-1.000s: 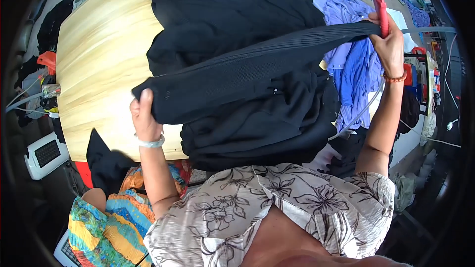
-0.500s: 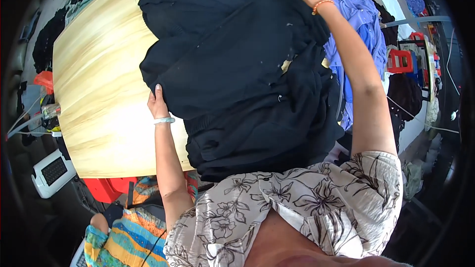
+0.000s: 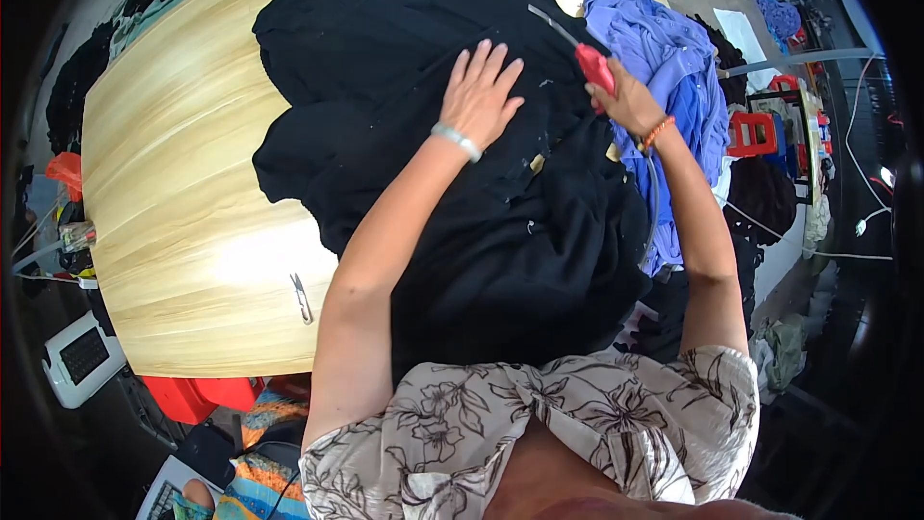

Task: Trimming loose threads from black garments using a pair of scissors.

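A black garment (image 3: 366,67) lies spread over the table, with bits of pale lint and thread on it; more black cloth is bunched along the near side. My left hand (image 3: 481,96) rests flat on its middle, fingers spread. Wrapped round the red handle of an air blow gun (image 3: 595,67) is my right hand (image 3: 626,101), at the garment's right side. The gun's thin metal nozzle points up and left over the black cloth. From near my right wrist, a grey hose (image 3: 656,197) runs down beside the cloth.
Crumpled purple-blue garments (image 3: 674,67) are heaped at the right. Thread snips (image 3: 301,299) lie on the wooden table (image 3: 173,173) near its front edge. Beyond the right side stands a red stool (image 3: 752,135); a white machine (image 3: 82,361) is at lower left.
My left hand has left the garment's left edge and now lies flat on its middle. My right hand has come nearer with the blow gun, whose nozzle now shows. The snips have come into sight.
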### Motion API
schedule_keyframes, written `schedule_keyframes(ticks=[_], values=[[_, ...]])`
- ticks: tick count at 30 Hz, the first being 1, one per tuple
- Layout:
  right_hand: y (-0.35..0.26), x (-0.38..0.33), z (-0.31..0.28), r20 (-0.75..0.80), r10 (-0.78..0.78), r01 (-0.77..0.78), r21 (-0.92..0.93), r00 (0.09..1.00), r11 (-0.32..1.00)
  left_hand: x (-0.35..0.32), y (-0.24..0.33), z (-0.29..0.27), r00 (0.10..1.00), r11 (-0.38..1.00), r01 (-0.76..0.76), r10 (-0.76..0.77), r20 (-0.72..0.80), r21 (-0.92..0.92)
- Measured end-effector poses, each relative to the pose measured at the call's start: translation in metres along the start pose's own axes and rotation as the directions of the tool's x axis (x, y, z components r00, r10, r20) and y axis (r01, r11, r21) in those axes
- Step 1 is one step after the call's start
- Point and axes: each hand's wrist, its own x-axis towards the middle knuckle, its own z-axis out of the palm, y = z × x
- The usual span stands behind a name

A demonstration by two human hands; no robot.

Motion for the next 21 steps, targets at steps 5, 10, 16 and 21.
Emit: schedule_keyframes(ticks=[5,10,16,21], values=[[-0.013,-0.023,0.01,0.033,-0.141,0.144,-0.224,0.99,0.964,0.011,-0.025,0.054,0.949,0.944,0.051,-0.148,0.279,0.325],[-0.066,-0.032,0.011,0.114,-0.157,0.181,-0.251,0.981,0.951,0.005,-0.024,0.063,0.97,0.961,0.055,-0.116,0.212,0.273],[-0.132,-0.041,0.042,0.301,-0.326,0.395,-0.205,0.896,0.895,-0.02,-0.044,0.073,1.0,0.997,0.005,-0.005,-0.005,0.082],[-0.144,-0.04,0.045,0.304,-0.379,0.44,-0.163,0.874,0.883,-0.054,-0.029,0.038,0.996,0.973,0.068,-0.079,0.041,0.219]])
